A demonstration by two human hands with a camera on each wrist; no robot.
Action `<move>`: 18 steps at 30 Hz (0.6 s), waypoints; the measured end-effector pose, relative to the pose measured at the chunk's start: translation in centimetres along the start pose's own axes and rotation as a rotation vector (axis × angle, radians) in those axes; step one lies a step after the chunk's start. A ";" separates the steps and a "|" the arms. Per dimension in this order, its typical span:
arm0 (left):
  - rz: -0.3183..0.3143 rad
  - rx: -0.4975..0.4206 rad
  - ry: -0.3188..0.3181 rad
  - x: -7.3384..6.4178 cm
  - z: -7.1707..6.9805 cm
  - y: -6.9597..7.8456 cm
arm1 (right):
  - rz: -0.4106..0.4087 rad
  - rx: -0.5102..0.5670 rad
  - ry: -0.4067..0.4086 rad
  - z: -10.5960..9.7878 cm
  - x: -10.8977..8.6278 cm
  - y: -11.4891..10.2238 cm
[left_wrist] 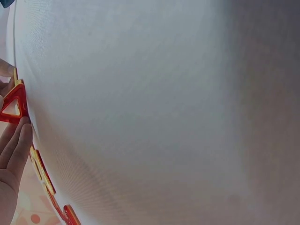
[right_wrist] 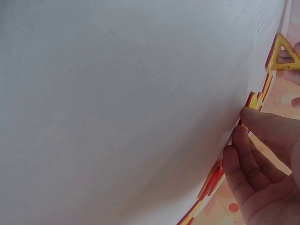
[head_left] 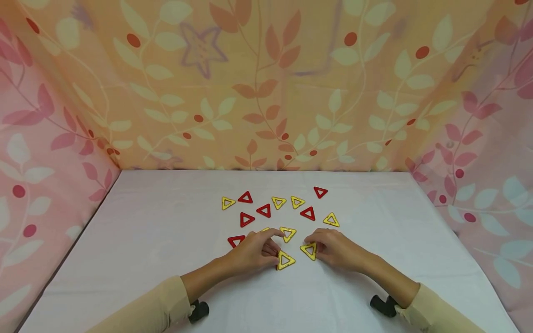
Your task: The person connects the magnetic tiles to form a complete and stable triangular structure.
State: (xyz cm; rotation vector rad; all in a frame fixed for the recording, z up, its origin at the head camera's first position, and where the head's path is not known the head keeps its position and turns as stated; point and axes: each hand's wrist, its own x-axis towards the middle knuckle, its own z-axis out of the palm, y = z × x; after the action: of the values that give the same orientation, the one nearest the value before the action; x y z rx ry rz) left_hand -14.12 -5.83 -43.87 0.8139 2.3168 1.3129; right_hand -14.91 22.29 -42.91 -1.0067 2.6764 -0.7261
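In the head view my left hand (head_left: 254, 249) holds a yellow triangle tile (head_left: 291, 262), tilted up at its fingertips. The left wrist view shows a red triangle (left_wrist: 19, 110) on that tile's other side, against the fingers. My left index finger reaches toward another yellow triangle (head_left: 293, 232) lying on the table. My right hand (head_left: 339, 247) pinches a yellow triangle (head_left: 304, 251) at its right corner, thumb and fingertips close to the tabletop. A red triangle (head_left: 234, 239) lies partly hidden behind the left hand, with a sliver of yellow tile (head_left: 265, 229) above it.
Several more red triangles (head_left: 247, 225) and yellow triangles (head_left: 228, 207) lie scattered flat toward the back of the white table (head_left: 125, 231). Patterned cloth (head_left: 258, 55) walls the table at the back and sides. Black devices (head_left: 199, 312) sit at both wrists.
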 end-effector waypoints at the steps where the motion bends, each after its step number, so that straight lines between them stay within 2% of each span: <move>1: -0.002 0.002 0.000 0.0 0.0 0.0 | 0.000 0.003 0.000 0.1 0.1 0.0; 6: -0.007 0.007 -0.001 0.0 0.0 0.1 | -0.008 0.003 0.002 0.4 0.3 0.0; 14: -0.007 0.007 -0.002 0.0 0.0 0.1 | -0.011 -0.060 0.008 0.7 0.8 -0.3; 18: -0.011 0.012 0.003 0.0 0.0 0.1 | -0.032 -0.040 0.009 0.8 1.2 -0.3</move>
State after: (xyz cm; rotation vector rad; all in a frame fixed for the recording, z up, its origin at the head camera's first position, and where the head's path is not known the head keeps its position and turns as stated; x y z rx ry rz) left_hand -14.05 -5.81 -43.78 0.8027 2.3308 1.2980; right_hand -15.38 20.99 -43.44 -1.0607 2.6985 -0.6871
